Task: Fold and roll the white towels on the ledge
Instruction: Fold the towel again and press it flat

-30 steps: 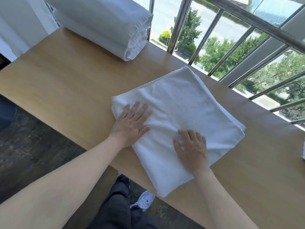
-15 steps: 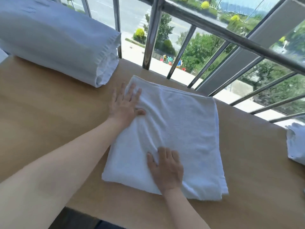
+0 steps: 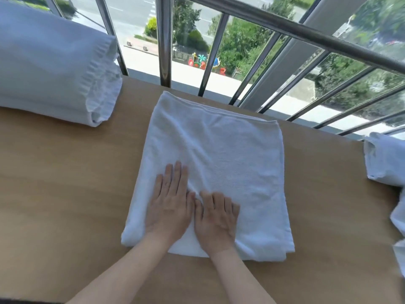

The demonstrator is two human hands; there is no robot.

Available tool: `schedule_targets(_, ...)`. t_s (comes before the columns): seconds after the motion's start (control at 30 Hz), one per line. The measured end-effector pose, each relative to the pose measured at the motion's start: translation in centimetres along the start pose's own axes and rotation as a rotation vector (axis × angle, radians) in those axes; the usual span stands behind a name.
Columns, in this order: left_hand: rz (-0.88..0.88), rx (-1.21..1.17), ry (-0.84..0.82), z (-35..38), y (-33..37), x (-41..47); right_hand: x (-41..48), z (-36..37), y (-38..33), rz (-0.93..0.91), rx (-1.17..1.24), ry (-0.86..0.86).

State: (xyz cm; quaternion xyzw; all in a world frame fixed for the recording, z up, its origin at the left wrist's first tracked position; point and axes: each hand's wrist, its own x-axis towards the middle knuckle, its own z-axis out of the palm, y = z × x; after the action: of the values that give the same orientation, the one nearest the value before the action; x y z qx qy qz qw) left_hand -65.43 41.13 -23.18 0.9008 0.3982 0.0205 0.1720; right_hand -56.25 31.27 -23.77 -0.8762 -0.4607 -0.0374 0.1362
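Both hands have drawn together since half a second ago: then the left reached up to the far left corner of the cloth while the right pressed the near edge alone; now they lie side by side low on it.

Largest in view, the long light-brown wooden ledge (image 3: 65, 194) runs along a steel-barred railing (image 3: 163, 40). On its far left sits a big rolled white bundle (image 3: 50, 62); at the right edge lie more white towels (image 3: 385, 159), not yet dealt with as far as I can tell.

Between them, well apart from both, the folded white terry towel (image 3: 230, 150) lies flat as a near-square of several layers, its far edge close to the railing, its stacked edges showing at the right side and near right corner. A few soft creases fan out from the palms.

The left hand (image 3: 169, 207) and right hand (image 3: 215, 220) are spread flat, fingers straight, thumbs nearly touching, pressing down and gripping nothing.

I judge the step to be smoothing after folding. Next, rolling calls for lifting one edge evenly, probably the near one, and turning it over tightly so the layers do not skew.
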Motion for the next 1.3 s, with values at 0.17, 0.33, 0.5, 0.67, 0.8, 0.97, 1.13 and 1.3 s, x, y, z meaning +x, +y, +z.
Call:
schedule_targets(0.17,-0.032,0.028,-0.030,0.4,0.3,1.0,0.5,-1.3,2.8,-0.130,-0.022,-0.209)
schedule_targets(0.33,0.025,0.070,-0.042,0.0,0.3,0.8,4.4,-1.8,6.7,-0.267,-0.057,-0.398)
schedule_targets(0.5,0.083,0.176,-0.068,0.2,0.8,0.6,6.5,-1.6,8.2,-0.279,-0.041,-0.388)
schedule_targets(0.67,0.080,0.214,-0.081,0.4,0.7,0.6,8.7,-2.1,12.7,-0.060,-0.033,-0.365)
schedule_targets(0.8,0.066,0.242,-0.099,0.0,1.1,0.9,11.3,-2.7,15.3,0.191,-0.037,-0.413)
schedule_targets(0.97,0.055,0.233,-0.060,0.1,1.4,1.0,9.7,-2.4,7.9,-0.092,0.119,-0.280)
schedule_targets(1.13,0.078,0.218,-0.006,0.4,1.1,1.1,13.3,-0.3,6.6,-0.214,0.057,-0.406)
schedule_targets(1.3,0.075,0.211,0.029,0.6,0.8,1.3,19.4,0.0,11.6,-0.044,0.001,-0.423)
